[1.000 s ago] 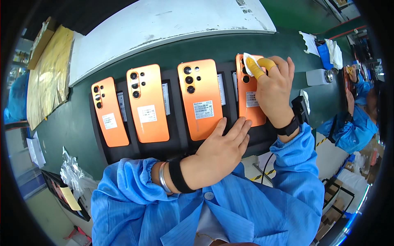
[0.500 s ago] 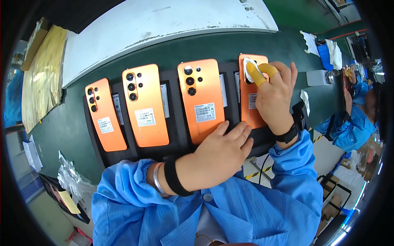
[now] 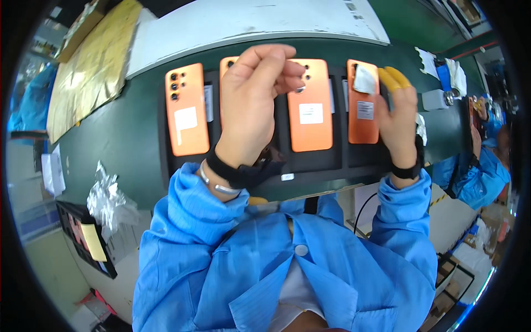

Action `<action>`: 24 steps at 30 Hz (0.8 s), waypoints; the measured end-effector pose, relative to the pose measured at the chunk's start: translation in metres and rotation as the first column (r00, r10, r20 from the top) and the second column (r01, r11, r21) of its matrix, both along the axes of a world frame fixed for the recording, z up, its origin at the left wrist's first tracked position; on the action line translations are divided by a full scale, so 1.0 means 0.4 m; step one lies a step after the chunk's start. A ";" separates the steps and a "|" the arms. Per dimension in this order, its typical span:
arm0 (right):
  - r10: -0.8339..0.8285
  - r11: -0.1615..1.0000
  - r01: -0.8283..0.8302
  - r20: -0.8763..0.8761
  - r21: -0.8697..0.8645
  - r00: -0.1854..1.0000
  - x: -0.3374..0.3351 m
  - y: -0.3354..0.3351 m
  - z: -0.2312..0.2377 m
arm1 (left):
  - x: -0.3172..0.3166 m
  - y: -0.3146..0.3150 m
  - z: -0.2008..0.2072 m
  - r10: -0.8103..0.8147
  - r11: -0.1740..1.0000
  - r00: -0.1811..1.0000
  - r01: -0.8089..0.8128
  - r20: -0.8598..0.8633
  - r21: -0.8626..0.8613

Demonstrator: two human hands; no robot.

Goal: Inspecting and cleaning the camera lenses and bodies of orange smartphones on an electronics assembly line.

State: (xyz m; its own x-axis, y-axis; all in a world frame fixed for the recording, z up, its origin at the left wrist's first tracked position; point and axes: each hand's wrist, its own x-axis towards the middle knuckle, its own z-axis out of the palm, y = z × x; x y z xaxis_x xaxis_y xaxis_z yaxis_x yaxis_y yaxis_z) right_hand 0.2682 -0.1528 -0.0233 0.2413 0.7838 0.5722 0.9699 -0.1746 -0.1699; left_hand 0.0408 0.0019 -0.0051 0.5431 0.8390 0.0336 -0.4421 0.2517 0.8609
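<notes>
Four orange phones lie backs-up in a long black tray (image 3: 310, 176) on a green table (image 3: 110, 144). My left hand (image 3: 254, 94) hovers over the second phone (image 3: 225, 63) with its fingers curled and nothing visible in them. Its fingertips are near the camera lenses of the third phone (image 3: 311, 113). The first phone (image 3: 186, 110) lies uncovered at the left. My right hand (image 3: 397, 113), with yellow finger covers, rests at the right edge of the fourth phone (image 3: 362, 119). It holds a small white wipe (image 3: 364, 79) against that phone's top.
A gold-coloured sheet (image 3: 94, 66) and a white board (image 3: 249, 22) lie beyond the tray. Crumpled clear plastic (image 3: 108, 199) and a second black tray (image 3: 83, 238) sit at the lower left. White cloths (image 3: 437, 63) and a grey container (image 3: 437, 99) are at the right, near a co-worker's blue sleeve (image 3: 475, 171).
My left hand has lifted off the tray's front edge and now hovers over the second phone with curled fingers. My right hand stays at the fourth phone with the wipe.
</notes>
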 end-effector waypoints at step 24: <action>0.300 0.744 -0.467 -0.863 0.479 -0.407 -0.522 -0.052 -0.038 | -0.111 -0.276 0.045 -0.422 0.725 0.561 0.681 0.713 -0.107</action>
State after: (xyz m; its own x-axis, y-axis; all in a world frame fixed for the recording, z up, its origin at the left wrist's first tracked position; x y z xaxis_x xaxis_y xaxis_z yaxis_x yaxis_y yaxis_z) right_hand 0.0596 -0.1737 -0.0384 -0.0151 0.9972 0.0737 -0.4467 0.0592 -0.8927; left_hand -0.0034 -0.1083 0.0127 0.8598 0.3971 0.3209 -0.4823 0.8380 0.2551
